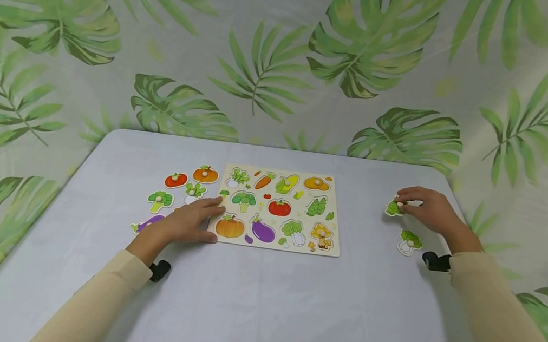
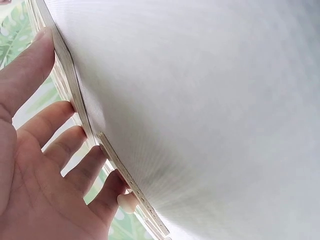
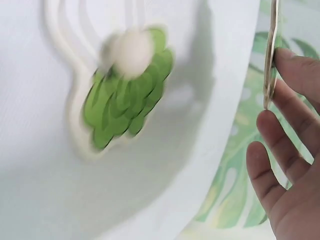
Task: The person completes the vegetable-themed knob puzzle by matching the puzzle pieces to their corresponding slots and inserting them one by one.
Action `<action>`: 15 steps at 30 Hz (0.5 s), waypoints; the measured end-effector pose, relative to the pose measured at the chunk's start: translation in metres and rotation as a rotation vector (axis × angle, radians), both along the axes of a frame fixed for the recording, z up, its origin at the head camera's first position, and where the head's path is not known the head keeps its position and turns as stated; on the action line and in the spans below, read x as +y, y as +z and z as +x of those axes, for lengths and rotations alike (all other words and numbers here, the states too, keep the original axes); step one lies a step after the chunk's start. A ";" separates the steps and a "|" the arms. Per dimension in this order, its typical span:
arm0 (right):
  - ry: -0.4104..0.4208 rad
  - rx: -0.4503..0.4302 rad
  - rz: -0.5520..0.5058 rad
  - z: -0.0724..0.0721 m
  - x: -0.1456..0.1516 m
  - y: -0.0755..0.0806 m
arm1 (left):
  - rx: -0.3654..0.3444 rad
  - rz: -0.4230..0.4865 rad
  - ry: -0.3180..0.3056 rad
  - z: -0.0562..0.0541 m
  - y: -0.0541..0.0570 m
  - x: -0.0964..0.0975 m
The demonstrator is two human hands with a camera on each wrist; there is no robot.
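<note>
A wooden vegetable puzzle board (image 1: 272,192) lies on the white table. My left hand (image 1: 191,221) rests at its left edge, fingers extended; in the left wrist view the fingertips (image 2: 62,107) and thumb touch the board's edge (image 2: 70,65). At the right, my right hand (image 1: 429,209) pinches a green vegetable puzzle piece (image 1: 392,208) with a knob, held above the table. In the right wrist view this piece (image 3: 270,65) is edge-on between thumb and fingers. A bok choy piece (image 1: 409,242) lies just in front of it.
Left of the board lie a tomato piece (image 1: 176,180), a pumpkin piece (image 1: 205,175), a broccoli piece (image 1: 160,201), a white radish piece (image 1: 195,191) and an eggplant piece (image 1: 144,225), partly covered by my left hand. A leaf-print cloth (image 1: 263,72) hangs behind the table.
</note>
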State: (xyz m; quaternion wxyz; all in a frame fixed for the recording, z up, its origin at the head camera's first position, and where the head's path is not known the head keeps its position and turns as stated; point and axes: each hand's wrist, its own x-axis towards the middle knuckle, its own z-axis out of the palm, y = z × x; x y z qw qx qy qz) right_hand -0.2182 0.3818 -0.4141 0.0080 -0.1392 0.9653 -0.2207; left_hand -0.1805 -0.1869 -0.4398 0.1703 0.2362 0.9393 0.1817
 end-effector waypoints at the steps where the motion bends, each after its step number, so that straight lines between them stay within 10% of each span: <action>1: 0.002 -0.003 0.004 -0.001 -0.003 0.001 | 0.002 0.001 -0.001 0.000 0.000 0.000; 15: 0.072 -0.069 0.012 -0.008 -0.056 0.012 | 0.003 -0.002 0.006 0.000 -0.001 0.000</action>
